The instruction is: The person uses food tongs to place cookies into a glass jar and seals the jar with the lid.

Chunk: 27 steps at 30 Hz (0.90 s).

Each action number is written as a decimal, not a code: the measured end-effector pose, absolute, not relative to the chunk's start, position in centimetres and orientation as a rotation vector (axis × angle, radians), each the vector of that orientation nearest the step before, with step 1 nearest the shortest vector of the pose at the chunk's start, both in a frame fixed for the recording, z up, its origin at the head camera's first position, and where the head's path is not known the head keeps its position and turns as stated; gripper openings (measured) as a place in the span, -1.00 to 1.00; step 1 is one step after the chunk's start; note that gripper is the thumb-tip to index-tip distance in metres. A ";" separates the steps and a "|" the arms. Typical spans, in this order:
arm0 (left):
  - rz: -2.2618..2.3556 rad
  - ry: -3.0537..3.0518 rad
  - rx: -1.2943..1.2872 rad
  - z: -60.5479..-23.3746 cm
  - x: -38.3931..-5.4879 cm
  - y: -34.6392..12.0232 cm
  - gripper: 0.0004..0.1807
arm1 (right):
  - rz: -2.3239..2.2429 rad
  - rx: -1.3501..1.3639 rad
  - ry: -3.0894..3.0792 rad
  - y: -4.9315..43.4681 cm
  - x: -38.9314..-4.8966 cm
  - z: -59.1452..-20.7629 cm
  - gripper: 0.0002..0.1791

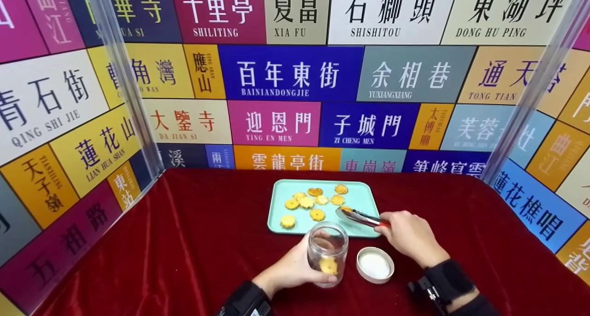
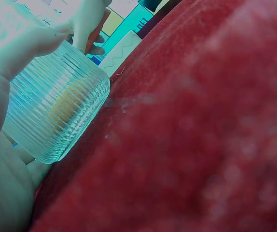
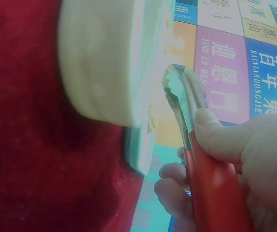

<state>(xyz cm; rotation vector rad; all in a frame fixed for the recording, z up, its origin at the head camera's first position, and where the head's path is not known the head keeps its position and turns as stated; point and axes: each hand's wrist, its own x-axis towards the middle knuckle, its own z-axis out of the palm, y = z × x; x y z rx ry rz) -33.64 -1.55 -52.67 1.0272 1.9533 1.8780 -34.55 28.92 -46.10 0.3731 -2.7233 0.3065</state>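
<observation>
My left hand [image 1: 292, 266] grips a clear glass jar [image 1: 340, 248], its mouth up and a yellow flower-shaped cookie [image 1: 328, 265] inside near the bottom. Ribbed glass shows on the jar [image 2: 76, 96] in the left wrist view. In my right hand [image 1: 411, 237] are metal tongs [image 1: 363, 218] with red handles [image 3: 215, 188]. Their tips reach over the right part of a mint-green tray [image 1: 306, 228], at a cookie [image 1: 345, 208]; whether they pinch it I cannot tell. Several other cookies [image 1: 317, 214] lie spread across the tray.
Right of the jar, a round pale lid [image 1: 375, 266] lies with its hollow side up. Dark red cloth [image 1: 193, 242] covers the table. Behind it stand walls of colourful sign panels [image 1: 290, 72], with clear plastic strips [image 1: 133, 76] at the corners.
</observation>
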 end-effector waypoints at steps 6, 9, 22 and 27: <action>1.871 1.957 1.018 -52.7 -33.6 -1.6 0.02 | 0.318 0.382 -2.707 29.3 -34.4 -45.1 -0.80; 1.871 1.960 1.028 -52.7 -33.7 -1.5 0.02 | 0.326 0.388 -2.694 29.4 -34.2 -44.2 -0.79; 1.869 1.963 1.016 -52.6 -33.6 -1.6 0.02 | 0.293 0.522 -2.523 27.3 -30.7 -39.5 -0.71; 1.871 1.948 1.021 -52.5 -33.6 -1.5 0.01 | 0.279 0.567 -2.466 26.3 -29.1 -38.0 -0.74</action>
